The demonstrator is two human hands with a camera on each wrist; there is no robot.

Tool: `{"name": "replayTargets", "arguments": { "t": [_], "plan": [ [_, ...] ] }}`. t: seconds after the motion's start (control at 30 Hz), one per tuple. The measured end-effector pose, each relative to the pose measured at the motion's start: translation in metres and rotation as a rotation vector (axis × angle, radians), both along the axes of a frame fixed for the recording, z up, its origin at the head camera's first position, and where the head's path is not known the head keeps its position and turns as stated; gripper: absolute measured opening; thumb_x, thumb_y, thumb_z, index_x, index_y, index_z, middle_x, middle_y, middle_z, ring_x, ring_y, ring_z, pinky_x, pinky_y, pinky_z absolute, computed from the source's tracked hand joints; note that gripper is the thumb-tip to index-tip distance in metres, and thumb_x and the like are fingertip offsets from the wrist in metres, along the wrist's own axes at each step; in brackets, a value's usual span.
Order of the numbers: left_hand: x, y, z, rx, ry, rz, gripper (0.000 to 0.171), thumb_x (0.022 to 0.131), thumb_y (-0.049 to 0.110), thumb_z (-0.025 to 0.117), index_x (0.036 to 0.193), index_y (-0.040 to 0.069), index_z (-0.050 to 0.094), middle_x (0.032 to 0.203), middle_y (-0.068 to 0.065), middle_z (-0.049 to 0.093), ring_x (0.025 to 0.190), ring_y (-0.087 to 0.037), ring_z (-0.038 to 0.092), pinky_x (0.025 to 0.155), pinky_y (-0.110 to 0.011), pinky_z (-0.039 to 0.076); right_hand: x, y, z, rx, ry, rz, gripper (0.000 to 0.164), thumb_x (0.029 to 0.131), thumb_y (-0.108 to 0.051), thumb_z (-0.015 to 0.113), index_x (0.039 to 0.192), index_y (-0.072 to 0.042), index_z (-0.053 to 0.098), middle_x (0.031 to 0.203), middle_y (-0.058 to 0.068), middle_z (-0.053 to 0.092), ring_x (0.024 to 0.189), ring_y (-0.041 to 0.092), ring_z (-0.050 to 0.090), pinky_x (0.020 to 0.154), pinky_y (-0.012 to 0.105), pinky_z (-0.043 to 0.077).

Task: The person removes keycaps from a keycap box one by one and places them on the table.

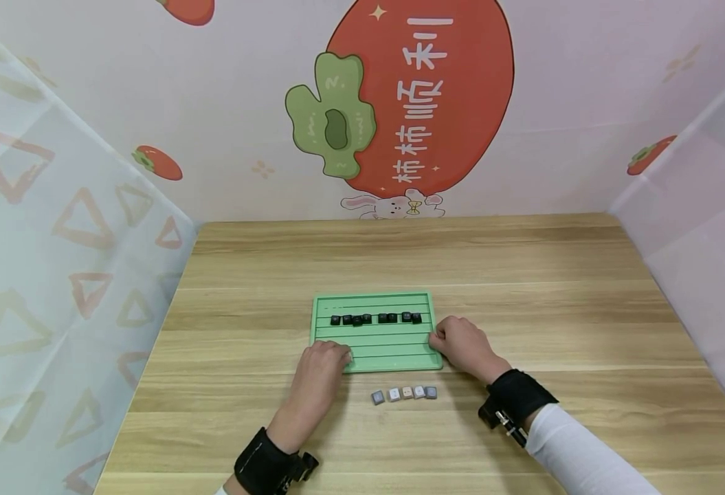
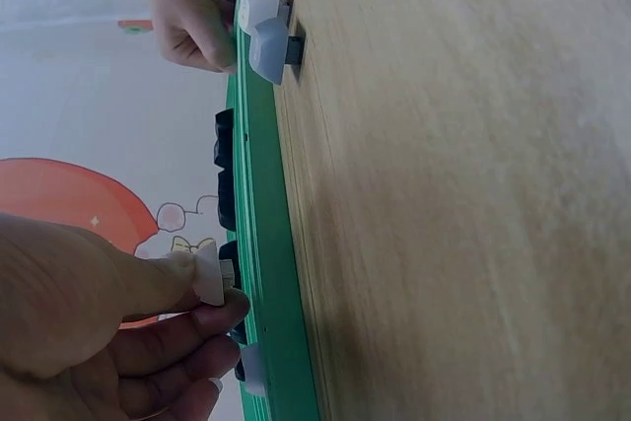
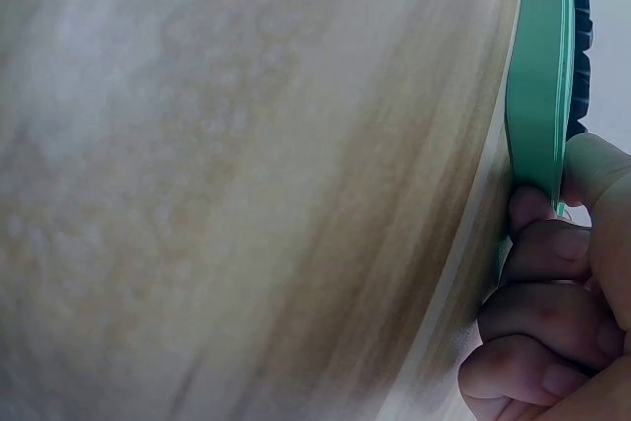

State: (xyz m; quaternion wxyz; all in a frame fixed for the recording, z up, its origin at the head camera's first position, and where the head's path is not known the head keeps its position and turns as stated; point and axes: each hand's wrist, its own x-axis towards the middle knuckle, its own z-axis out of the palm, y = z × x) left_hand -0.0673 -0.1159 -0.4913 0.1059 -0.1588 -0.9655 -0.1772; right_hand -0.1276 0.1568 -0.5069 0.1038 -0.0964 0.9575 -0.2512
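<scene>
A pale green ridged tray (image 1: 393, 349) lies on the table, with several black keycaps (image 1: 357, 320) in a row across it. Over its near left corner is my left hand (image 1: 320, 375). Thumb and forefinger there pinch a small white keycap (image 2: 209, 274), stem toward the tray, as the left wrist view shows. Below it, another pale keycap (image 2: 254, 370) sits at the tray, hidden from the head view. At the tray's right edge my right hand (image 1: 466, 347) grips the rim between thumb and curled forefinger; the other fingers (image 3: 547, 315) are folded.
Several loose grey and white keycaps (image 1: 407, 392) form a row on the wooden table (image 1: 523, 275) just in front of the tray. Printed cloth walls (image 1: 244, 103) stand behind and on both sides of the table.
</scene>
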Motion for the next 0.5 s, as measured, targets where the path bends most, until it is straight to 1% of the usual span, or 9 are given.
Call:
{"name": "replayTargets", "arguments": {
  "t": [0.27,0.5],
  "plan": [
    [0.0033,0.0016,0.0017,0.023,0.006,-0.031,0.007,0.08,0.014,0.069,0.084,0.01,0.073,0.083,-0.002,0.07,0.074,-0.018,0.06,0.062,-0.031,0.046,0.0005,-0.0002,0.002,0.001,-0.002,0.001,0.038,0.084,-0.024,0.056,0.051,-0.015,0.038,0.05,-0.006,0.028,0.047,0.011,0.031,0.047,0.028,0.023],
    [0.0072,0.0031,0.0028,-0.002,-0.012,-0.036,0.005,0.082,0.015,0.068,0.082,0.012,0.072,0.082,-0.001,0.07,0.075,-0.017,0.06,0.064,-0.032,0.046,0.0003,-0.0006,0.0031,0.002,-0.009,0.0,0.039,0.084,-0.024,0.056,0.051,-0.014,0.038,0.05,-0.006,0.028,0.047,0.011,0.031,0.047,0.027,0.024]
  ]
}}
